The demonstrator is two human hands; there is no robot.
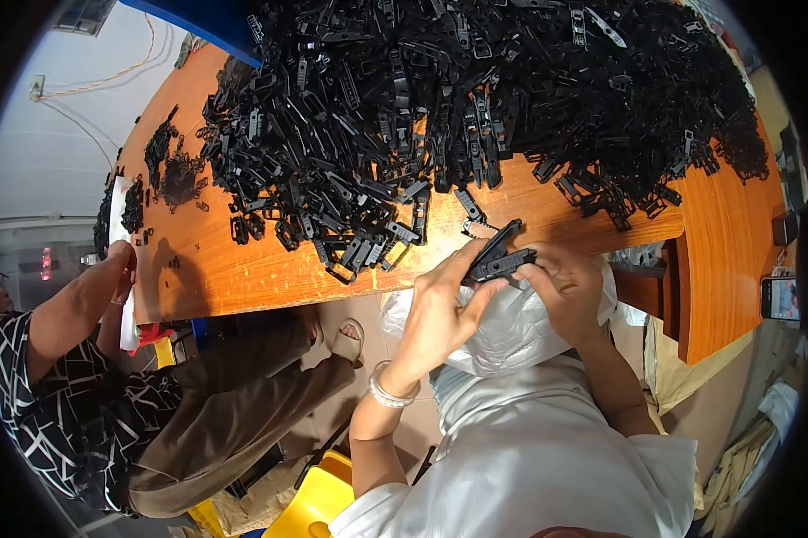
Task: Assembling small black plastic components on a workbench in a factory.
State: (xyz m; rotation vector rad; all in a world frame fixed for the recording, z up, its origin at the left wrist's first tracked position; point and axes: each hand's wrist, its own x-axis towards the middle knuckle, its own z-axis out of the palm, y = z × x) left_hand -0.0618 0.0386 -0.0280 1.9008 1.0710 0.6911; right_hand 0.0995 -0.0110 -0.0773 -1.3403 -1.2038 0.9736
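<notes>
Just off the table's front edge, I hold long, narrow black plastic pieces (503, 265) between my two hands. One piece slants up and the other lies flatter below it; I cannot tell whether they are joined. My left hand (444, 300), with a pale bangle at its wrist, grips them from the left between thumb and fingers. At their right end, the fingertips of my right hand (565, 287) pinch them. A white plastic bag (512, 332) sits in my lap under the hands. Beyond them lies a large heap of similar black plastic parts (359, 134).
The orange wooden table (243, 278) has a front edge that bends around me, with a raised part at right. A co-worker (72, 394) in a patterned top sits at left beside smaller black piles. A phone (781, 299) stands at far right. A yellow stool (319, 498) is low at left.
</notes>
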